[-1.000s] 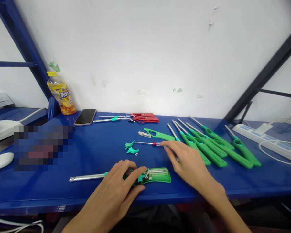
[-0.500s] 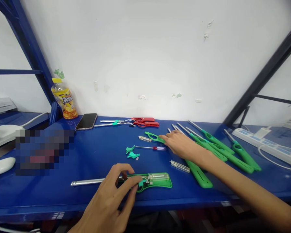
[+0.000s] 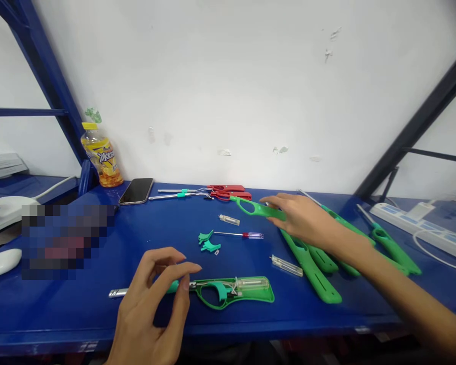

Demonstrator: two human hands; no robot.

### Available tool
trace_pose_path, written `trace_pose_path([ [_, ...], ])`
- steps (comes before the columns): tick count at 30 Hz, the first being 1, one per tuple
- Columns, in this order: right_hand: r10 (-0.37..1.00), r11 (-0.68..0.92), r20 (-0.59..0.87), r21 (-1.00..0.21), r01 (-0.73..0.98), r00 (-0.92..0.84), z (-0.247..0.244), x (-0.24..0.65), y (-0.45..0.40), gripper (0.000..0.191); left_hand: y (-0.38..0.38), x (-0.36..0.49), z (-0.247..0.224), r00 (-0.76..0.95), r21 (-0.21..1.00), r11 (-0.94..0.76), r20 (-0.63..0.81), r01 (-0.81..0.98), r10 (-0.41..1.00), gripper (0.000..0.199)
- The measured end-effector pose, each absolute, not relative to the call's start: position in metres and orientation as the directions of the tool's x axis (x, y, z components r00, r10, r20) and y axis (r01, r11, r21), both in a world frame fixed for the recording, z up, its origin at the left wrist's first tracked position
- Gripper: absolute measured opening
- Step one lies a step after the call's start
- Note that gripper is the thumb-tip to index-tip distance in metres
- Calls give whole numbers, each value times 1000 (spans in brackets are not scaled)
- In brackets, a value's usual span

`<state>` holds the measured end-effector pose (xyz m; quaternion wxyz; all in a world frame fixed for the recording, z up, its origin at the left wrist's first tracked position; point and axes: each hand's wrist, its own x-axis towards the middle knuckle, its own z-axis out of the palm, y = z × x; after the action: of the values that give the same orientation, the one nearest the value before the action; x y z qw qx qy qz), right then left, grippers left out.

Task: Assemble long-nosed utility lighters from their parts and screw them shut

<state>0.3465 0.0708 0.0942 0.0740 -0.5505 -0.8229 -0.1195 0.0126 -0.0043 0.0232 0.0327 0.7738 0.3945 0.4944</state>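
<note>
My right hand [image 3: 302,215] grips a green handle half-shell [image 3: 260,209] of a gas lighter, raised over the back of the table. An opened green lighter [image 3: 256,298] lies near the front edge, with its teal trigger [image 3: 222,291], clear fuel tank [image 3: 253,283] and thin wires exposed. Above its metal rod is my left hand [image 3: 154,299], thumb and fingers slightly apart; whether the thumb touches the rod's teal collar I cannot tell. Two loose teal triggers [image 3: 210,246], a screwdriver [image 3: 254,235] and two loose clear fuel tanks [image 3: 287,265] lie between the hands.
Several assembled green lighters [image 3: 313,276] lie at right, partly under my right arm. Two red lighter bodies [image 3: 231,195] with rods lie by the wall. A phone [image 3: 137,191] and a drink bottle [image 3: 103,157] stand back left; a power strip [image 3: 421,230] is far right.
My right hand has lifted the green half-shell from the table and moved it slightly right. My left hand has drawn back leftward from the opened lighter's trigger, uncovering it.
</note>
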Motion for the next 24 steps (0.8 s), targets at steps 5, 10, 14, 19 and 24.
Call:
trace_pose_path([
  [5,792,594,193,-23,804,-580,106,320,6,35,4,-7,30,305,304,-638,684,707,663,30],
  [10,769,639,68,-75,766,-635,98,292,-27,28,3,-20,24,499,154,-722,627,674,599,38],
  [14,761,647,13,-99,756,-649,92,287,-21,27,6,-18,20,552,106,-765,631,635,546,32],
  [19,770,633,9,-147,760,-639,82,286,-16,28,11,-11,23,566,125,-784,624,608,538,23],
  [24,779,610,-22,-198,767,-626,79,283,-18,26,11,-7,27,552,154,-753,589,640,590,24],
])
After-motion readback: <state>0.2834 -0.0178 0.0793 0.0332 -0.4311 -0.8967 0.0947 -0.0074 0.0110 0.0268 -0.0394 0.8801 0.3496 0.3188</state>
